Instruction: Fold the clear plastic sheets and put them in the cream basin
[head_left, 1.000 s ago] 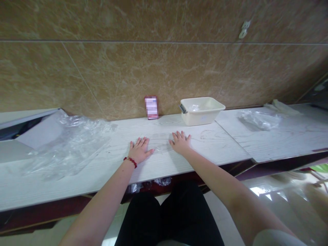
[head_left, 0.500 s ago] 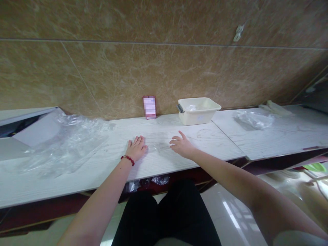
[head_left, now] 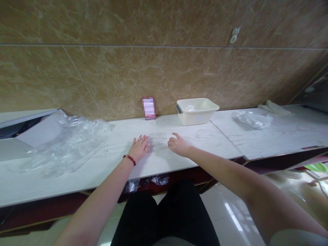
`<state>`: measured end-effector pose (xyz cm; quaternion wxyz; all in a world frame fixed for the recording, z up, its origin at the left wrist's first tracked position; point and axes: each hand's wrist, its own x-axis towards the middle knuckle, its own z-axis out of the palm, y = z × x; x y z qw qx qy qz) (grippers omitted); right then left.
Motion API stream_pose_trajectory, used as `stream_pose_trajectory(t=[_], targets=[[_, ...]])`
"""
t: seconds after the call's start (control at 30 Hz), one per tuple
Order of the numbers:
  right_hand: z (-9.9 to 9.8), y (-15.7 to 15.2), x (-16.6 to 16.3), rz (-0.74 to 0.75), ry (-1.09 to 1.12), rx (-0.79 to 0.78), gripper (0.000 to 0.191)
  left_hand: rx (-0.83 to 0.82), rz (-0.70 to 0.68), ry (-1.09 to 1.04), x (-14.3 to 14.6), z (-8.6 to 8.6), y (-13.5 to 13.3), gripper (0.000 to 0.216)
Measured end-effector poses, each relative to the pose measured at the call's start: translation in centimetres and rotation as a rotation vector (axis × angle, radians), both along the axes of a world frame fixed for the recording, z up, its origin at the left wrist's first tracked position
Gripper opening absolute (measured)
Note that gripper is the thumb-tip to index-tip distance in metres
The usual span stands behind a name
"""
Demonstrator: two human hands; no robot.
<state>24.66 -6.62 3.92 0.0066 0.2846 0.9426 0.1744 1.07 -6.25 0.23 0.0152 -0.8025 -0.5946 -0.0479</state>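
My left hand (head_left: pixel 139 148), with a red beaded bracelet at the wrist, lies palm down on the white wood-grain counter (head_left: pixel 123 184). Its fingers are stretched out. To its right, my right hand (head_left: pixel 178 146) has most fingers curled together at the counter surface, with one finger sticking out. Between the hands lies a faint, clear, flat piece of plastic film (head_left: pixel 156 147), hard to make out against the counter. Whether the right fingertips pinch its edge is hidden.
A cream plastic bin (head_left: pixel 197 118) with a grey handle stands by the wall, near a blurred-out upright phone-shaped object (head_left: pixel 149 108). Clear plastic bags (head_left: pixel 74 143) and an open white box (head_left: pixel 41 131) lie left. Another clear bag (head_left: pixel 253 119) and a pale cloth (head_left: pixel 275 108) are right.
My right hand has moved slightly left and its fingers have curled closed. My left hand has shifted a little right, still flat. The camera view has shifted slightly.
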Motion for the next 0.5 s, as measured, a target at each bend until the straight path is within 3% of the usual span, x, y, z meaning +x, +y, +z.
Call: stream_pose_trajectory(t=[0.1,0.2,0.4,0.5], targets=[[0.2,0.0,0.0,-0.017,0.012,0.003,0.026,-0.040,-0.123,-0.019,3.0,0.4,-0.8,0.061],[0.4,0.0,0.1,-0.034,0.042,0.012,0.024,-0.066,-0.127,-0.029,5.1,0.2,-1.5,0.071],[1.1,0.3,0.1,-0.044,0.134,0.048,0.018,-0.015,-0.063,-0.068,5.7,-0.6,-1.9,0.053],[1.3,0.4,0.0,-0.063,0.212,0.042,0.016,-0.026,-0.071,-0.117,5.6,-0.2,-1.7,0.044]])
